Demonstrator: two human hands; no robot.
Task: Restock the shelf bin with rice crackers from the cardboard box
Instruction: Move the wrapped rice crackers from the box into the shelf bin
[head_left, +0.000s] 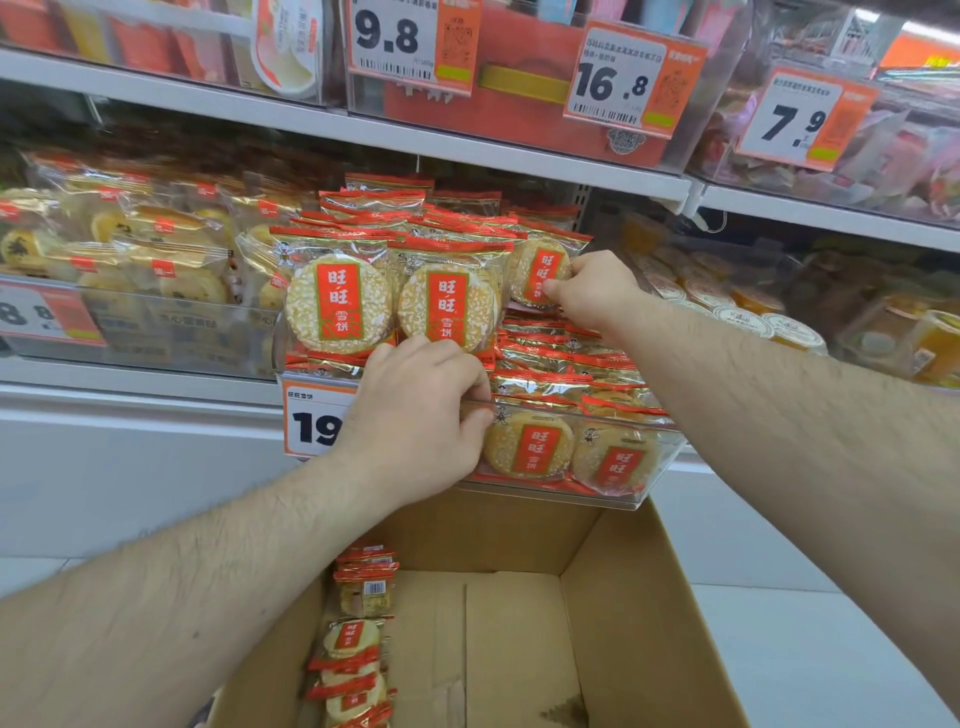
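Red-and-gold rice cracker packs fill the clear shelf bin, stacked upright and flat. Left hand curls its fingers over the bin's front rim, touching an upright pack. Right hand pinches another pack at the pile's right. Below, the cardboard box holds a few more packs along its left wall.

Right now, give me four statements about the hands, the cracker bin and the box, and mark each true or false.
1. The right hand pinches a rice cracker packet standing in the shelf bin. True.
2. The cardboard box holds no packets. False: a few packets lie along its left side.
3. The left hand rests at the bin's front edge. True.
4. The bin's price tag is fully visible. False: the left hand covers part of it.
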